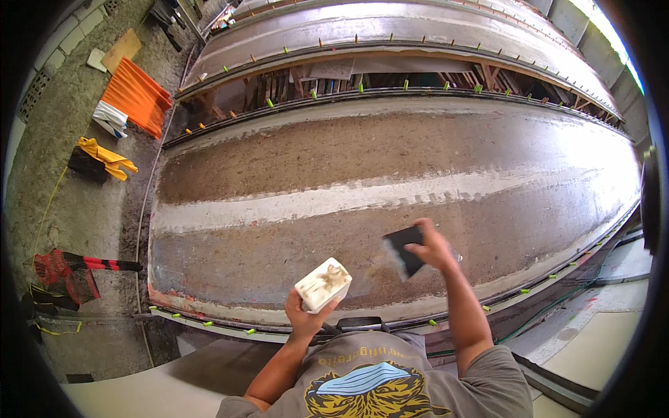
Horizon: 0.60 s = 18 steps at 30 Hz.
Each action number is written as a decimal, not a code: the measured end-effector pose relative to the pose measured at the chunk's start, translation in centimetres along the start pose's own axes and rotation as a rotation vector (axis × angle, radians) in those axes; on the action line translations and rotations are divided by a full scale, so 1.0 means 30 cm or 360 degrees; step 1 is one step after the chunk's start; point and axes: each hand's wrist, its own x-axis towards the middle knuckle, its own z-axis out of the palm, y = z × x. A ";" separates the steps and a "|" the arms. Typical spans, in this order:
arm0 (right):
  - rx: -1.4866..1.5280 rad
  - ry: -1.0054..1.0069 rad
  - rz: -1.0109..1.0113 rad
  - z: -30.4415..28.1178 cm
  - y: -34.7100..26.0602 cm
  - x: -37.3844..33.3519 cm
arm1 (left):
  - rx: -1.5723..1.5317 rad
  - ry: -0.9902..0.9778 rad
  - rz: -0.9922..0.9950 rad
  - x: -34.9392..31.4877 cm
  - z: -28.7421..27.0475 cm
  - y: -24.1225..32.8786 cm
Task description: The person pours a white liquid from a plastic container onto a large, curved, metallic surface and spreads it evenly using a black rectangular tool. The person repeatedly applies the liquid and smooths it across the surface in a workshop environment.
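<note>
Black scraper in right hand

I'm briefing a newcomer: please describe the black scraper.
Find the long brown table with the whitish stripe. Over its near half, the right hand holds the black scraper. Unlike the blocky white tub in the left hand, it's flat, with one pale edge.

White boxy container, smeared, in left hand; black spreader, pale-edged, right hand.
</note>
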 end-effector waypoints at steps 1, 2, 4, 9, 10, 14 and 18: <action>-0.0076 -0.0240 0.0069 0.069 -0.074 0.026 | -0.0005 0.0005 0.0004 -0.003 -0.003 0.004; -0.0213 -0.0341 -0.0193 0.167 -0.101 0.050 | -0.0006 0.0011 0.0007 -0.004 -0.007 0.020; -0.0263 -0.0667 -0.0309 0.305 -0.189 0.083 | 0.0013 -0.0004 0.0002 0.005 -0.025 0.031; -0.0555 -0.0544 -0.0202 0.297 -0.146 0.200 | -0.0092 0.0086 -0.0053 0.012 -0.030 0.082; -0.0529 -0.0388 -0.0120 0.235 -0.086 0.233 | -0.0121 0.0106 -0.0072 0.010 -0.032 0.082; -0.0405 0.0083 0.0236 -0.073 0.110 0.304 | -0.0138 0.0084 -0.0048 0.018 -0.042 0.066; -0.0157 0.0138 0.0095 0.017 0.040 0.295 | -0.0119 0.0030 -0.0048 0.031 -0.039 0.026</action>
